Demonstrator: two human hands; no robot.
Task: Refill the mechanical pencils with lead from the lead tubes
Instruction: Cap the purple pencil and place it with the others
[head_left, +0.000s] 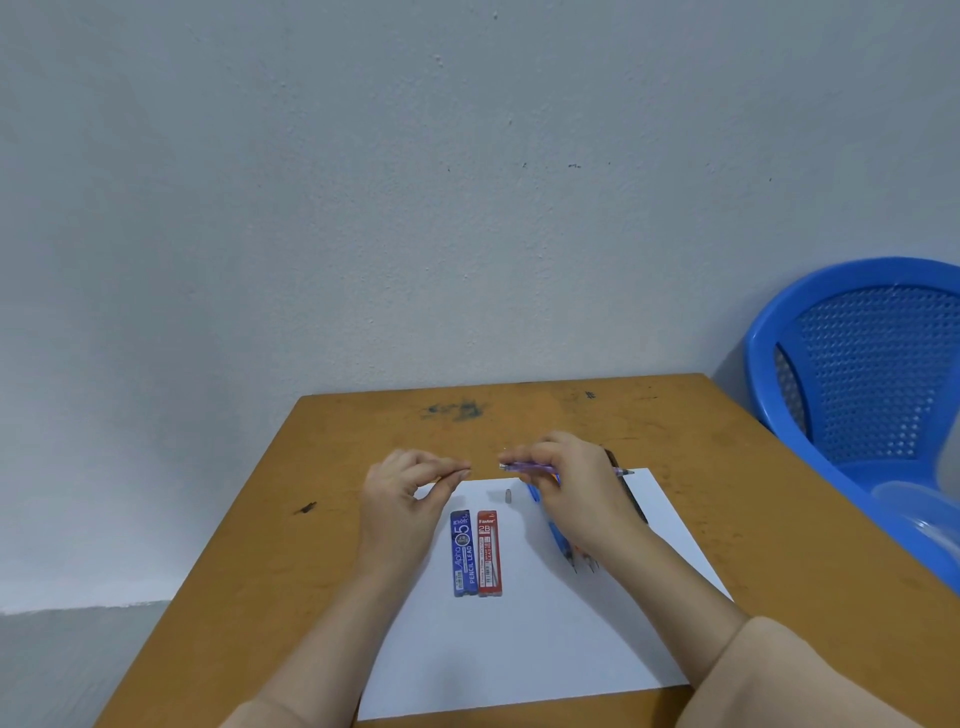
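While the purple pencil (524, 468) sits level above the paper (519, 649) in the right grip (576, 488), fingers curled round it, the left grip (410, 486) pinches a small item (467, 472), perhaps lead, just short of its open end. Cap (508, 495): off, lying on the paper. Blue tube (464, 553), red tube (489, 553): side by side. Other pencils (553, 535): beneath the right wrist, seemingly unfilled. Judged early.

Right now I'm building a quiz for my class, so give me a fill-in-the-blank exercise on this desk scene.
1. The right hand holds a ___ pencil.
2. The blue lead tube lies to the ___ of the red lead tube.
3. The chair beside the table is ___.
Missing words: purple; left; blue.
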